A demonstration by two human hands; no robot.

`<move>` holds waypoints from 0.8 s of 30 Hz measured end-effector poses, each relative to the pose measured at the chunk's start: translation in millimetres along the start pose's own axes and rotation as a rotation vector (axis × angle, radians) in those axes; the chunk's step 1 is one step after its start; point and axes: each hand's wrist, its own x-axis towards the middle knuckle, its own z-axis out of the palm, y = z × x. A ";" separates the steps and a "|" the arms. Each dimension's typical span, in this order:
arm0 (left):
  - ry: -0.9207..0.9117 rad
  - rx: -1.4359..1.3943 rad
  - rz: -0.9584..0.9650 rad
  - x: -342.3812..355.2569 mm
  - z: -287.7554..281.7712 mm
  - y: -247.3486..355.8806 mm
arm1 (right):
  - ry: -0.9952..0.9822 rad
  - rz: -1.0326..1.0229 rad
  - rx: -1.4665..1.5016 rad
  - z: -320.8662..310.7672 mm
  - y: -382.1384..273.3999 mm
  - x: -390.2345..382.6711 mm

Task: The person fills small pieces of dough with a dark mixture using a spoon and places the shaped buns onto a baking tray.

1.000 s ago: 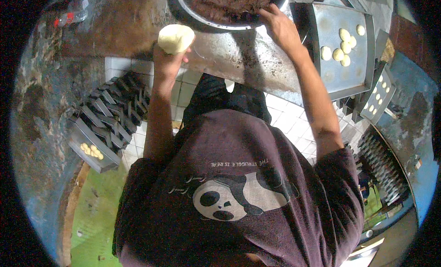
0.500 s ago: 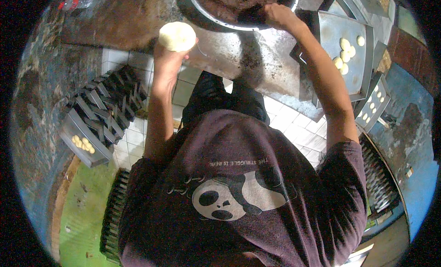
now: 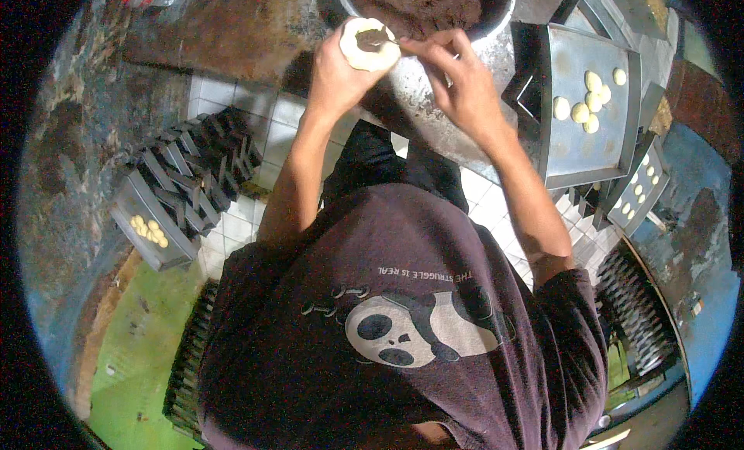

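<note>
My left hand [image 3: 335, 80] is cupped around a round of pale dough [image 3: 357, 56], held up over the near edge of the worktable. A dab of dark brown filling [image 3: 372, 39] sits in the middle of the dough. My right hand [image 3: 466, 82] pinches a slim tool, whose tip meets the filling at the dough's right side. Fingers cover most of that tool, so its exact kind is unclear. Just beyond both hands stands a wide bowl [image 3: 508, 18] with a pale rim, containing a mass of the same brown filling [image 3: 418, 10].
Right of the bowl, a metal tray [image 3: 568, 152] carries several pale dough balls [image 3: 593, 101]. Farther right is another tray [image 3: 625, 200] with dough pieces. At left, dark metal pans [image 3: 182, 167] are stacked crosswise, near a tray [image 3: 172, 256] of dough pieces.
My right hand has come out of the bowl toward me and brought filling onto the dough. My left hand has shifted right and upward with the dough, meeting it. The view has shifted slightly.
</note>
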 end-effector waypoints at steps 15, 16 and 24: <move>-0.214 -0.035 0.043 -12.8 59.5 -1.6 | 0.005 0.326 0.095 2.0 93.8 -124.1; -0.231 -0.023 0.091 -17.8 64.2 -8.0 | 0.034 0.251 0.176 -22.2 62.5 -96.9; -0.685 -0.198 0.120 -9.2 109.8 88.5 | 0.045 0.053 0.229 -128.0 22.7 -79.2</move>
